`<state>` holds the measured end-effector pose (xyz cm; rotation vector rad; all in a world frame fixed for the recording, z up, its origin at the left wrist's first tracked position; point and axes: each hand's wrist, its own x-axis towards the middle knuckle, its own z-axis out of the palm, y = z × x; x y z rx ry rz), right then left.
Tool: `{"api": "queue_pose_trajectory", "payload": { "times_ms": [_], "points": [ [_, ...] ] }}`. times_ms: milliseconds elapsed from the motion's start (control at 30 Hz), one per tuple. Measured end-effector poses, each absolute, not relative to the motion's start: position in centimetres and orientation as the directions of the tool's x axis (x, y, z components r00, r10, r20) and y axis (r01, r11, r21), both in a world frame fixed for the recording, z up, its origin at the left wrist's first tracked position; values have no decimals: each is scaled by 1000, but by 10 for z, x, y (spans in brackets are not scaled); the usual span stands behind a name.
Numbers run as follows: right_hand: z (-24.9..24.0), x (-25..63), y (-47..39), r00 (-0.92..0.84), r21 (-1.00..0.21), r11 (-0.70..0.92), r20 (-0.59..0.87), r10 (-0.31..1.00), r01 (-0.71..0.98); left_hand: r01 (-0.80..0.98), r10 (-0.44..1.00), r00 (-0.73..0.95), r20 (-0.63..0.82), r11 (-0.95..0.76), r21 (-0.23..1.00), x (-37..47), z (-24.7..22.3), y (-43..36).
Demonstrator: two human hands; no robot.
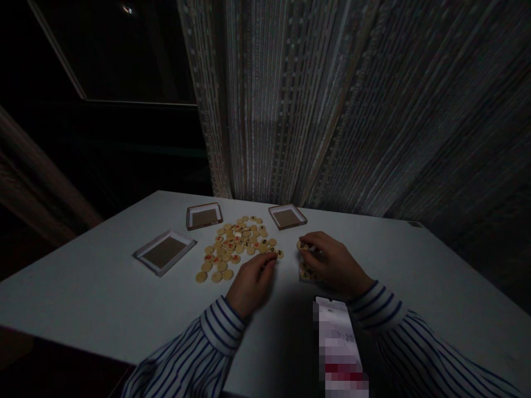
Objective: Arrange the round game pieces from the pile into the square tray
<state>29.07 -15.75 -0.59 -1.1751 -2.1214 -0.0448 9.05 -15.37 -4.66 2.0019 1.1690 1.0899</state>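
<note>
Many round wooden Chinese chess pieces (226, 245), some with red or dark characters, lie loosely across the white table. My left hand (251, 282) is at the near right edge of this spread, thumb and fingers pinched at a Chinese chess piece (280, 254) by the fingertips. Between the thumb and fingers of my right hand (338, 262) is a piece with a dark character (303, 245). Beneath that hand sits a small box (306, 272) with dark-marked pieces in it, partly hidden by the fingers.
Three shallow box parts lie around the pieces: one at the left (149, 265), one at the back left (204, 216) and one at the back middle (287, 216). A lit phone (338, 337) lies near my right forearm. A string curtain (265, 99) hangs behind the table (95, 276).
</note>
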Motion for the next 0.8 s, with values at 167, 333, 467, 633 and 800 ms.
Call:
{"api": "queue_pose_trajectory", "payload": {
  "times_ms": [167,333,467,633,800],
  "points": [
    [-12,295,-165,-345,-262,610,631,695,748,372,904,285,319,-411,832,98,-46,-153],
    [-19,302,-170,-336,-244,611,656,675,753,373,912,294,285,-384,845,105,-46,-154],
    [-25,308,-173,-300,-274,593,660,688,757,377,891,349,291,-418,827,114,-45,-156],
    [-33,312,-177,-273,-311,578,651,708,754,362,858,420,295,-457,813,127,-41,-157],
    [-37,315,-179,-247,-346,565,646,722,749,326,834,479,274,-459,827,140,-36,-155]
  ]
}}
